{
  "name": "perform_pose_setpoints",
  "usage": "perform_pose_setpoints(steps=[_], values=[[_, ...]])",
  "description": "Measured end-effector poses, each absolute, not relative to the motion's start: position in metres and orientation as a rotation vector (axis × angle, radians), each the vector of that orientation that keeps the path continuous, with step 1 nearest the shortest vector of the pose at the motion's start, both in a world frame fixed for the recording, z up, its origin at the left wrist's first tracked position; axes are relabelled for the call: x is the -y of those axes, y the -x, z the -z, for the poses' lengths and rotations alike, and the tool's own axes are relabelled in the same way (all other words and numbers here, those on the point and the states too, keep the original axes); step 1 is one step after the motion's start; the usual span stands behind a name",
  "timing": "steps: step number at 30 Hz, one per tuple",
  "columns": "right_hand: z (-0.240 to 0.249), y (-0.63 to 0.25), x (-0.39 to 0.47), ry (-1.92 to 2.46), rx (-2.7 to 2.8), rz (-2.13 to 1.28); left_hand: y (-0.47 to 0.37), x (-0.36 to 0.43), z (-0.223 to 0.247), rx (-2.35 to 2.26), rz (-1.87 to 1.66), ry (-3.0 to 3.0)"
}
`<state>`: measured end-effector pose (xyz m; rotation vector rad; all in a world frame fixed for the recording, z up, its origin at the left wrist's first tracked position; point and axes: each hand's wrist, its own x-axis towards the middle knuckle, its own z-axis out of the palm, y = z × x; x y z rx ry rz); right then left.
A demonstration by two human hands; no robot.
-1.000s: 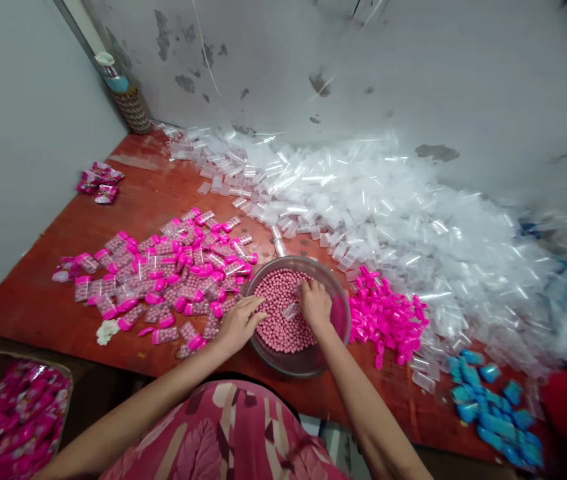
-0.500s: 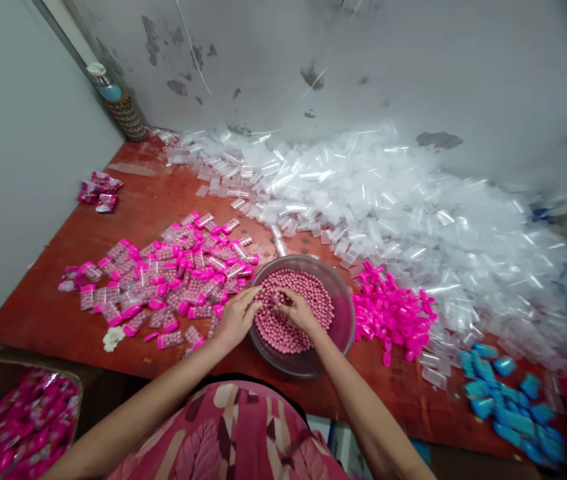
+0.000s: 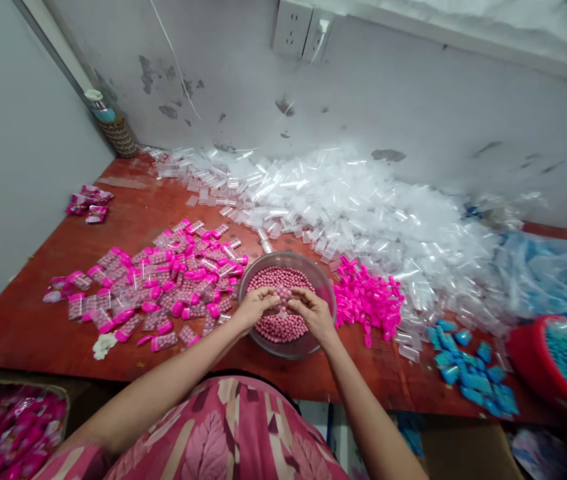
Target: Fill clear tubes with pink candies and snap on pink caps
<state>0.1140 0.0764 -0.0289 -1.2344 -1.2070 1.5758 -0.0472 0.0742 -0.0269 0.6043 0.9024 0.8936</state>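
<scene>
Several dozen pink-capped containers (image 3: 168, 280) lie at nine o'clock of the metal bowl (image 3: 288, 351). Left hand (image 3: 254, 311) and right hand (image 3: 316, 317) jointly pinch one small, bead-laden clear container (image 3: 283, 295) above the pink beads (image 3: 283, 330). Change noted: the right hand, a second ago towards the bowl's three o'clock, now meets the left; filling appears complete or nearly so. Loose pink caps (image 3: 368, 299) lie at three o'clock. No brand or writing is legible.

Single head-worn view, facing forward, down over hands (image 3: 316, 316), table (image 3: 133, 207).
</scene>
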Motion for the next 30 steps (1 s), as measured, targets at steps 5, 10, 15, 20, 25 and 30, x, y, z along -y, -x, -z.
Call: perform_pose_setpoints(steps=[5, 10, 15, 20, 25, 30], values=[[0.014, -0.129, -0.071, 1.381, 1.617, -1.059, 0.045, -0.067, 0.021, -0.808, -0.916, -0.526], [-0.015, -0.136, -0.065, 1.168, 2.079, -0.866, 0.043, -0.065, 0.019, -0.789, -0.869, -0.653], [-0.022, -0.137, -0.063, 1.089, 2.245, -0.766, 0.047, -0.069, 0.018, -0.762, -0.733, -0.755], [-0.015, -0.138, -0.061, 1.188, 2.25, -0.899, 0.05, -0.073, 0.021, -0.822, -0.653, -0.863], [-0.004, -0.137, -0.065, 1.216, 2.133, -1.04, 0.048, -0.075, 0.024, -0.796, -0.685, -0.884], [0.004, -0.134, -0.068, 1.227, 2.066, -1.009, 0.047, -0.079, 0.022, -0.811, -0.701, -0.772]])
